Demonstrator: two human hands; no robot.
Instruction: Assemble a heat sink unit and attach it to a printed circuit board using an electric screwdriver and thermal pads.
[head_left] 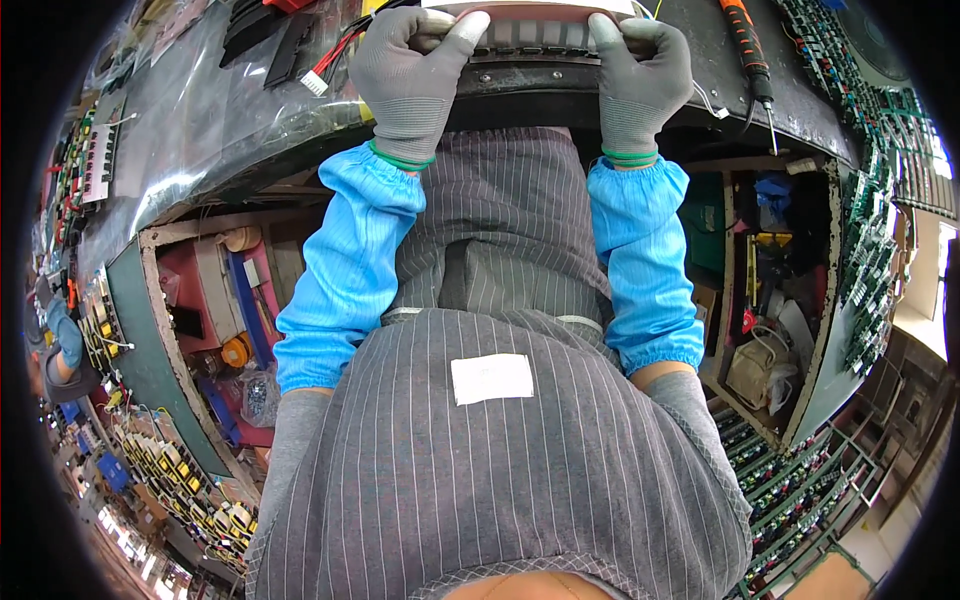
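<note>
At the top of the head view, near the bench's front edge, both my hands wear grey gloves with pale fingertips. Between them lies a long flat part (pixel 535 38) with a reddish-brown upper edge and a row of grey segments; its exact kind I cannot make out. My left hand (pixel 410 65) pinches its left end, thumb on top. The thumb of my right hand (pixel 648 75) presses on the opposite end, the fingers curled beneath. Beside my left hand lies a white wire connector (pixel 314 82) on red and black wires. A small white plug (pixel 720 113) lies by my right hand.
On the right of the dark bench (pixel 250 130) lies an orange-and-black handled tool (pixel 746 45) with a thin metal tip. Black strips (pixel 290 45) lie at the left. Open cubbies below hold a bag (pixel 762 368) and a blue bin (pixel 250 305). Racks of circuit boards (pixel 870 260) stand right.
</note>
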